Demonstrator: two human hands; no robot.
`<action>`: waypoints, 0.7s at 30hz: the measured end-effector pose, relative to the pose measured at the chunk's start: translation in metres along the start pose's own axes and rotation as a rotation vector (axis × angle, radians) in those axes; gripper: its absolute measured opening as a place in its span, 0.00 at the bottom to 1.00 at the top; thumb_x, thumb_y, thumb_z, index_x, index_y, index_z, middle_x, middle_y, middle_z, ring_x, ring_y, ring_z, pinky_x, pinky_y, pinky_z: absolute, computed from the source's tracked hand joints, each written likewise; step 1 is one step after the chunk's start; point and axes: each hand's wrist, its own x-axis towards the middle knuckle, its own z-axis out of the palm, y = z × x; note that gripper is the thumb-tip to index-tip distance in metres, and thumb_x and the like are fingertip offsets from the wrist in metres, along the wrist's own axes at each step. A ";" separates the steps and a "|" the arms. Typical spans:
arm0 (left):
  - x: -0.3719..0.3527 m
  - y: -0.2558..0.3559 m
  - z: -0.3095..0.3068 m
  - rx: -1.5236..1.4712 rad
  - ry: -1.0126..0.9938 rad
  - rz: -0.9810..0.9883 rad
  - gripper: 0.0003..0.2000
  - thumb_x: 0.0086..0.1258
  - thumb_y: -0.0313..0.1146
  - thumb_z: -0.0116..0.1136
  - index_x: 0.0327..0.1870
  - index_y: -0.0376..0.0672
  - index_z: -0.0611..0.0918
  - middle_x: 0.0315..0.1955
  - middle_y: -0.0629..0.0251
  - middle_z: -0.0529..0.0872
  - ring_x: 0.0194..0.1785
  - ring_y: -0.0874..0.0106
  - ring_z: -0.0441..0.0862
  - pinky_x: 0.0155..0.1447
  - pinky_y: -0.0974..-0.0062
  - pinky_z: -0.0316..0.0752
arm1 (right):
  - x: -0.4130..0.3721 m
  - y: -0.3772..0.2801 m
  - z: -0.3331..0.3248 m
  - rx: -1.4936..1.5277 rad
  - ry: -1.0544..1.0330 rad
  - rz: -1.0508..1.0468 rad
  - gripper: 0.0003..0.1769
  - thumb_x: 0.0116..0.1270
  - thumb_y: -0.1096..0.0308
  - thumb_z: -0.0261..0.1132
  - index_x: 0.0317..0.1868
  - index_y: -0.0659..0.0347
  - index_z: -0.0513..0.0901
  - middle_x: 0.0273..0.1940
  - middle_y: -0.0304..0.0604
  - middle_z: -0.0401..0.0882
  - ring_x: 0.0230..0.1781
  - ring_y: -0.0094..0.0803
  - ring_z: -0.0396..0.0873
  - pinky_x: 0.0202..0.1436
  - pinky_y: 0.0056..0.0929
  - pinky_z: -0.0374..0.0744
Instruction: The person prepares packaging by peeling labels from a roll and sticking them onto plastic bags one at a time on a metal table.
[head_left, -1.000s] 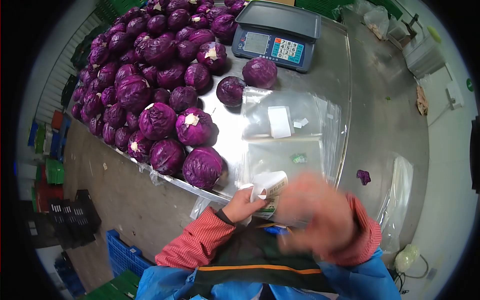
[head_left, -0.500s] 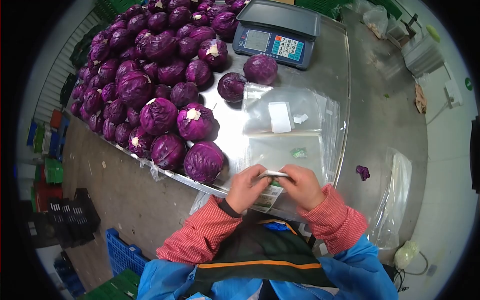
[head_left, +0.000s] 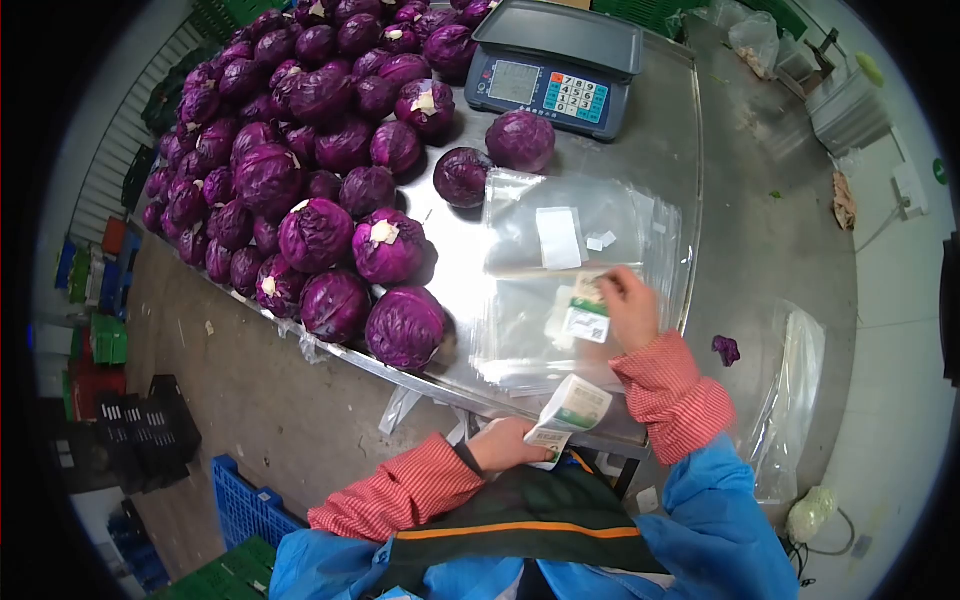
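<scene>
Pinching a label (head_left: 585, 320), right hand (head_left: 630, 302) could stick it crooked on the slippery bag (head_left: 520, 320); left hand (head_left: 503, 445) grips roll (head_left: 570, 408).

Right hand (head_left: 628, 302) pressing a label (head_left: 583, 313) onto clear bags (head_left: 560, 270); left hand (head_left: 508, 445) holding a label roll (head_left: 567, 412); red cabbages (head_left: 320, 150) alongside.

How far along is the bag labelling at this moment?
Done: a label lies on top of the clear bag stack. In hand: the right hand has its fingers on that label, and the left hand holds the label roll at the table edge. Left: the red cabbages all lie loose on the table, none visibly in a bag.
</scene>
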 end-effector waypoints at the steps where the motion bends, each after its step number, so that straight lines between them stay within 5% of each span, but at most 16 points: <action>1: -0.004 0.005 -0.004 0.034 0.054 -0.006 0.21 0.64 0.45 0.69 0.54 0.43 0.86 0.42 0.55 0.91 0.46 0.64 0.88 0.55 0.69 0.78 | 0.002 0.001 0.009 -0.137 -0.096 -0.011 0.14 0.66 0.62 0.69 0.45 0.64 0.81 0.34 0.54 0.85 0.34 0.49 0.85 0.38 0.40 0.82; 5: -0.016 0.027 -0.019 0.250 0.267 0.037 0.17 0.66 0.45 0.65 0.52 0.47 0.86 0.42 0.51 0.88 0.47 0.52 0.85 0.53 0.61 0.78 | 0.000 0.034 0.044 -0.645 -0.262 -0.346 0.26 0.62 0.55 0.73 0.53 0.62 0.76 0.40 0.56 0.82 0.38 0.53 0.85 0.41 0.45 0.83; 9: -0.015 0.022 -0.021 0.326 0.392 0.180 0.14 0.66 0.41 0.63 0.49 0.48 0.86 0.41 0.53 0.86 0.47 0.51 0.83 0.50 0.57 0.77 | -0.004 -0.018 0.018 -0.816 -0.398 -0.170 0.28 0.61 0.53 0.73 0.54 0.60 0.74 0.44 0.55 0.78 0.42 0.53 0.84 0.42 0.46 0.83; 15: -0.011 0.026 -0.029 0.539 0.466 0.403 0.14 0.54 0.30 0.66 0.43 0.45 0.85 0.44 0.62 0.83 0.52 0.56 0.79 0.52 0.61 0.77 | -0.043 0.037 0.004 -0.712 -0.510 -0.549 0.21 0.62 0.52 0.71 0.44 0.61 0.78 0.41 0.47 0.77 0.40 0.49 0.82 0.42 0.45 0.80; 21: 0.005 0.018 -0.027 0.522 0.544 0.626 0.15 0.48 0.26 0.67 0.41 0.42 0.84 0.47 0.59 0.81 0.55 0.55 0.76 0.58 0.62 0.75 | -0.016 0.032 -0.002 -0.354 -0.648 -0.214 0.09 0.66 0.60 0.65 0.39 0.56 0.83 0.36 0.49 0.81 0.40 0.46 0.81 0.44 0.44 0.78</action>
